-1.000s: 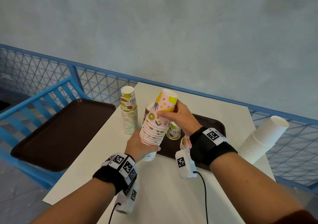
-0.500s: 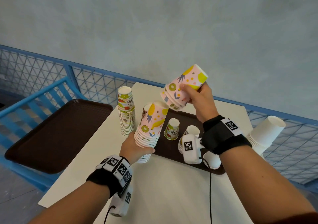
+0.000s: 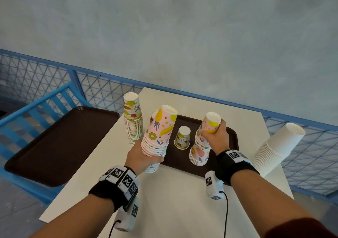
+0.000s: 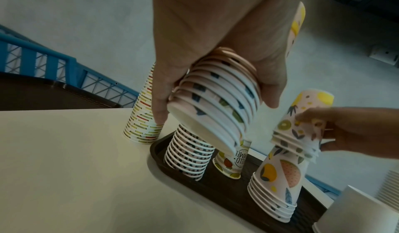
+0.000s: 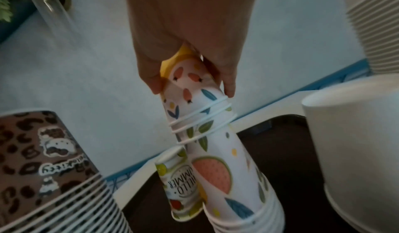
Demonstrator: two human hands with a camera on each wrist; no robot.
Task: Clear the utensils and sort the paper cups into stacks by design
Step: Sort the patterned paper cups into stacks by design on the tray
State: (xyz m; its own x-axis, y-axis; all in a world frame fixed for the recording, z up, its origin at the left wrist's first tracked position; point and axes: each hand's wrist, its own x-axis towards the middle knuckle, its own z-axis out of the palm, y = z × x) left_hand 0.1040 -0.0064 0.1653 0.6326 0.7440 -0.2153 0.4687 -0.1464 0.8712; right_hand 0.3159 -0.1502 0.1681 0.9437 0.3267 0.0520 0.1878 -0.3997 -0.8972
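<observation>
My left hand (image 3: 144, 158) grips a tilted stack of pink fruit-print cups (image 3: 159, 137) above the table's left side; in the left wrist view its fingers (image 4: 159, 110) and thumb wrap the stack's rims (image 4: 215, 110). My right hand (image 3: 213, 136) holds a short nest of the same pink cups (image 5: 194, 103) and sets it upside down on top of a pink fruit stack (image 3: 199, 154) standing on the brown tray (image 3: 233, 133). A single "Hello Summer" cup (image 3: 182, 138) stands inverted on the tray between both stacks.
A tall "Hello Summer" stack (image 3: 132, 122) stands on the white table (image 3: 173, 201). A leopard-print stack (image 4: 190, 153) sits at the tray's left end. Plain white cups (image 3: 278, 146) lean at the right. A second brown tray (image 3: 60, 142) lies on the blue chair, left.
My right hand pulled a few pink cups off the top of the left-held stack, swung them up and right, then lowered them onto the pink stack on the tray.
</observation>
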